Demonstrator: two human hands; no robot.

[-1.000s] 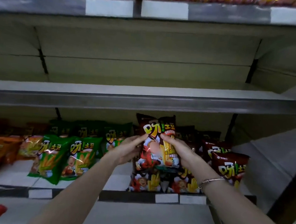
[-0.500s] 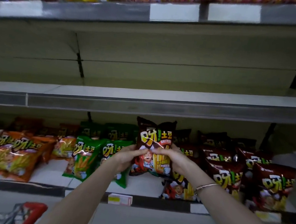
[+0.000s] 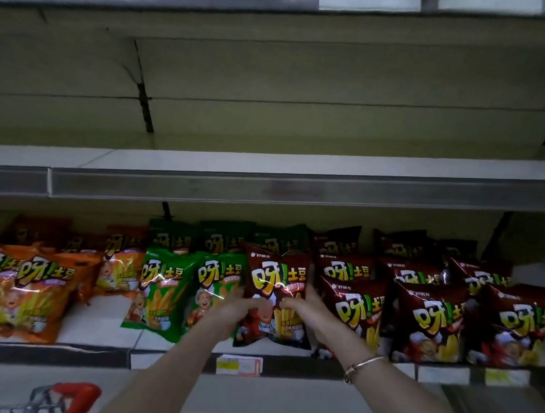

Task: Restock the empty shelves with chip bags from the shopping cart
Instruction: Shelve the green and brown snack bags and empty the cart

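Both hands, left [image 3: 231, 309] and right [image 3: 301, 305], pinch one brown chip bag [image 3: 273, 294] upright at lower shelf [image 3: 100, 329] front, between green bags [image 3: 161, 290] and brown row [image 3: 427, 318]. Grip closed on its sides. Risk: slick bag topples forward off edge on release.

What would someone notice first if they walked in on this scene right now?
Dead centre, the left hand and right hand grip a dark red chip bag upright at the front of the lower shelf, between green bags and other dark red bags. Directly above, the middle shelf shows no bags. A red cart handle peeks in at bottom left.
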